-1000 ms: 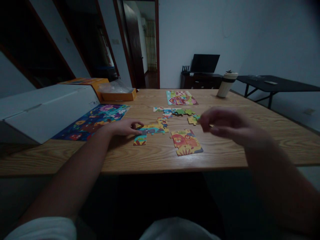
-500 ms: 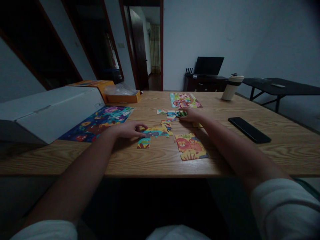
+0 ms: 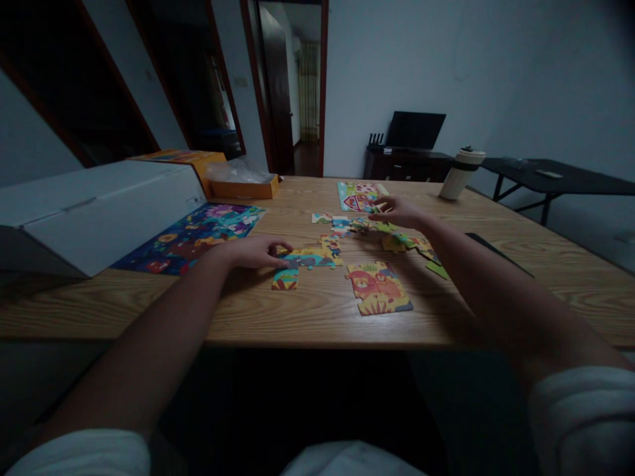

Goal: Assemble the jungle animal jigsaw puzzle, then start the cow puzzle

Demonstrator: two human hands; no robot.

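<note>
My left hand [image 3: 255, 252] rests at the left end of a joined strip of jigsaw pieces [image 3: 310, 258]. Its fingers are curved and apart, with the thumb at the hippo piece. Over loose puzzle pieces [image 3: 391, 235] hangs my right hand [image 3: 399, 211], thumb and forefinger spread; I make out no piece held between them. Nearer the table edge lies a joined lion section [image 3: 380, 287]. A few pieces [image 3: 340, 223] lie in a row left of my right hand. Behind it is a colourful picture card [image 3: 360, 196], partly covered by my fingers.
On the left, a white box [image 3: 99, 211] stands beside a dark blue picture sheet [image 3: 198, 238]. An orange tray [image 3: 248, 190] with clear plastic sits behind. To the right are a black phone [image 3: 496, 253], mostly hidden by my forearm, and a cream cup [image 3: 461, 175].
My right hand has moved right and away from the row of pieces, its fingers opening wider. Loose pieces once under it now show. My left hand stays in place.
</note>
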